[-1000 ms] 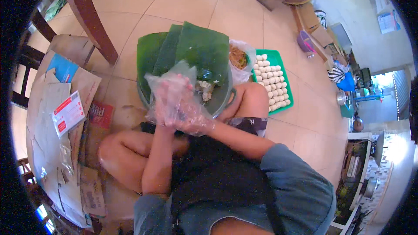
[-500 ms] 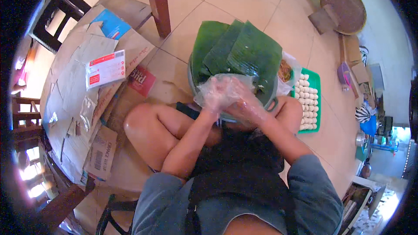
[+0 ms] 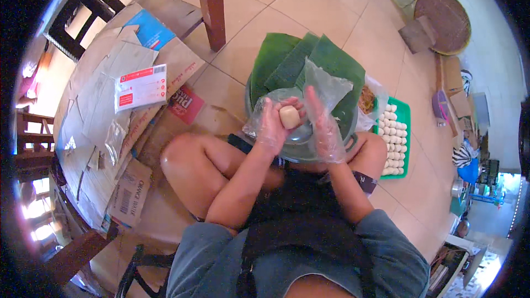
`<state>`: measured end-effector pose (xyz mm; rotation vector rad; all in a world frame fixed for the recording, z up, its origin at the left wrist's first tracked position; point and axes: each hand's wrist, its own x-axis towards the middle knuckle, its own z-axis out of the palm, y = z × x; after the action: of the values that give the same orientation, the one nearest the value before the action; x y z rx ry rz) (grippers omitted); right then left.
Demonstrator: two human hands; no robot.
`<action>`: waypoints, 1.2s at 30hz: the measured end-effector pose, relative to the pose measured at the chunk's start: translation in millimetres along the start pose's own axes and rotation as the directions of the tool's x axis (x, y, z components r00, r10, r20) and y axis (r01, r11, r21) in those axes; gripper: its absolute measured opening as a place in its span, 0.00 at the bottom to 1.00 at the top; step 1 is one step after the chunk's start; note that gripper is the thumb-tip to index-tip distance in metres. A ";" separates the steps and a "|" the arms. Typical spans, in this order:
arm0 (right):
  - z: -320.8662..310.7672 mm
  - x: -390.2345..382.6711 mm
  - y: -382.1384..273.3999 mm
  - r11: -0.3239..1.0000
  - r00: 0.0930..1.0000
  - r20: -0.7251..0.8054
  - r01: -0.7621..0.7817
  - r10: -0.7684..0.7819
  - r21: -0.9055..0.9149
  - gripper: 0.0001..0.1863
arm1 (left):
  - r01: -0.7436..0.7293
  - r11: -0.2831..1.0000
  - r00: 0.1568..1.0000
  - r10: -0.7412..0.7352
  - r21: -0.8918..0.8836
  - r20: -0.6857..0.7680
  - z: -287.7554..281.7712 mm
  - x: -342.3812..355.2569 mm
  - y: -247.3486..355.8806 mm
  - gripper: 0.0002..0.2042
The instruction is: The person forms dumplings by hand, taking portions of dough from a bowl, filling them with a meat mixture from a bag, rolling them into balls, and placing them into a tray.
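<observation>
In my left hand (image 3: pixel 274 127), palm up inside a clear plastic glove, sits a pale, smooth dough ball (image 3: pixel 289 116) with the fingers curled behind it. My right hand (image 3: pixel 326 135), also in a loose clear glove, is held upright and open beside it, apart from the ball and holding nothing. Both hands are over a wide grey basin (image 3: pixel 309 154) between my legs. Green banana leaves (image 3: pixel 314 60) lie across the basin's far side and hide most of its inside.
Right of the basin, a green tray (image 3: pixel 406 113) carries rows of pale dough balls (image 3: pixel 393 138), beside a plastic bag of brownish food (image 3: pixel 366 99). Flattened cardboard (image 3: pixel 99 99) spreads at the left, with a white-and-red packet (image 3: pixel 141 88) on it. A wooden leg (image 3: pixel 210 8) stands ahead.
My hands, pressed together before, have come apart. The right has swung right and opened upright; the left now shows the dough ball in its palm. The whole view has shifted slightly.
</observation>
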<state>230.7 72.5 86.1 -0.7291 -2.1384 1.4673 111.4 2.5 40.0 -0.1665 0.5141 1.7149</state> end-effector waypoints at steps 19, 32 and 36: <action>12.9 3.0 7.7 0.732 0.994 -0.103 0.041 0.040 0.680 0.27 | 0.004 0.851 0.999 0.019 0.525 -0.038 0.6 -7.0 -16.6 0.21; -21.4 3.8 -40.2 0.932 0.940 -0.273 0.101 -0.204 -0.348 0.32 | -0.119 0.954 0.993 0.107 0.277 0.059 -11.1 4.2 -18.3 0.22; 7.0 -4.6 -32.3 0.586 0.921 0.290 0.390 -0.261 -0.710 0.26 | -0.591 0.448 0.788 0.496 0.670 0.364 -37.0 21.0 -35.4 0.23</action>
<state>224.2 55.0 113.8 -0.4181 -2.8365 0.3749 134.6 10.1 -9.6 0.8147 1.2762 1.9440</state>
